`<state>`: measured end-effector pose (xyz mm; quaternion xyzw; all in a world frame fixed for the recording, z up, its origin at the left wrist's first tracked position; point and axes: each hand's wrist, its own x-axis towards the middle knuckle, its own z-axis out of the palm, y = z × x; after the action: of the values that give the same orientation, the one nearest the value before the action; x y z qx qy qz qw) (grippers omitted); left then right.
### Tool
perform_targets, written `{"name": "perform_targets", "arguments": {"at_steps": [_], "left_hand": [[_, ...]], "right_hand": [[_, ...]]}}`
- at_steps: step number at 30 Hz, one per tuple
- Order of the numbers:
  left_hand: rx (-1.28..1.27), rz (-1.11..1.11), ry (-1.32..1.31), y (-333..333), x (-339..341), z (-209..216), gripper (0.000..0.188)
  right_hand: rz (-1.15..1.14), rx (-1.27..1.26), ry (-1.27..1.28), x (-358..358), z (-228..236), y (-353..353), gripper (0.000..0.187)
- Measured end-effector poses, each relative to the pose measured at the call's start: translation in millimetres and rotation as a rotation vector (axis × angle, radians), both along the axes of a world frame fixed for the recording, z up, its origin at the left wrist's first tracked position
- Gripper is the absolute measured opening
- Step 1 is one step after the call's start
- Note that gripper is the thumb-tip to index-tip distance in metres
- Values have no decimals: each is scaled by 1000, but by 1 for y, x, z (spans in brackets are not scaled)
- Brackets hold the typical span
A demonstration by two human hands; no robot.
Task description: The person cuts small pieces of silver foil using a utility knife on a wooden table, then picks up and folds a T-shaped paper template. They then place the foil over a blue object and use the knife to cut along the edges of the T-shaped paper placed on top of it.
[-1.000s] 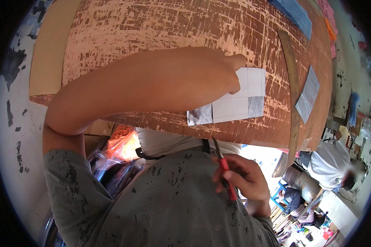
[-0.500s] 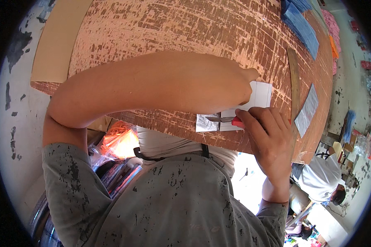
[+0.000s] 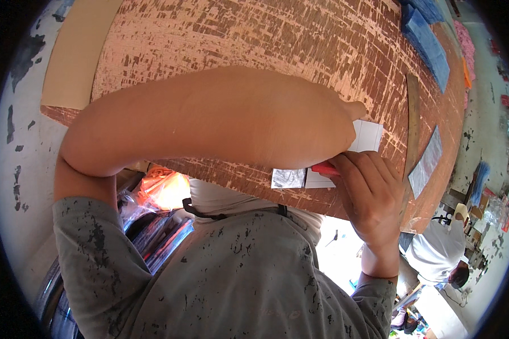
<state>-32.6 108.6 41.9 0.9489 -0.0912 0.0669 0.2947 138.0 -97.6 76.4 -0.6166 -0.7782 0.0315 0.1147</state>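
Observation:
My right hand (image 3: 373, 186) is closed around the red handle of a craft knife (image 3: 324, 168) near the table's front edge. The blade is hidden behind my left wrist. Bent across the table, my left hand (image 3: 336, 124) rests over a white lined sheet (image 3: 369, 135); one finger juts out, while the others are out of sight under it. What they press or hold cannot be seen. Next to the knife lies a small silvery-grey piece (image 3: 288, 178), at the left end of the white sheet.
A worn brown table (image 3: 220, 39) carries a tan board (image 3: 79, 56) at far left. On the right are a long wooden strip (image 3: 413, 113), a clear plastic sheet (image 3: 425, 164) and blue folded pieces (image 3: 427, 45). A person in white (image 3: 438, 246) is beyond the table, lower right.
The knife has moved up and slightly left against my left wrist, so its blade no longer shows. My left hand has shifted a little right and down. The view has shifted slightly.

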Motion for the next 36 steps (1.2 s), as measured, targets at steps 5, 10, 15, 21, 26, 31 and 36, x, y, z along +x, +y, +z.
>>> {"name": "perform_targets", "arguments": {"at_steps": [5, 10, 15, 21, 26, 31, 36], "left_hand": [[62, -27, -4, -1, -2, 3, 38], [73, -37, -1, -1, -2, 5, 38], [74, -50, -1, -1, 2, 5, 37], [90, -38, 13, -2, -2, 9, 37], [90, -55, 2, 0, 2, 7, 37], [88, -58, 6, -1, 1, 8, 36], [84, -65, 10, 0, 2, 8, 36]], "right_hand": [[3, 6, -2, -1, -1, 0, 37], [-2, 3, -16, -1, -1, 1, 37], [6, 2, -50, -2, 1, 2, 38], [92, -43, -126, -4, 17, 9, 41], [158, -87, -172, 1, 24, 11, 43], [181, -103, -191, 5, 29, 13, 43], [183, -127, -191, 6, 33, 14, 41]]}}
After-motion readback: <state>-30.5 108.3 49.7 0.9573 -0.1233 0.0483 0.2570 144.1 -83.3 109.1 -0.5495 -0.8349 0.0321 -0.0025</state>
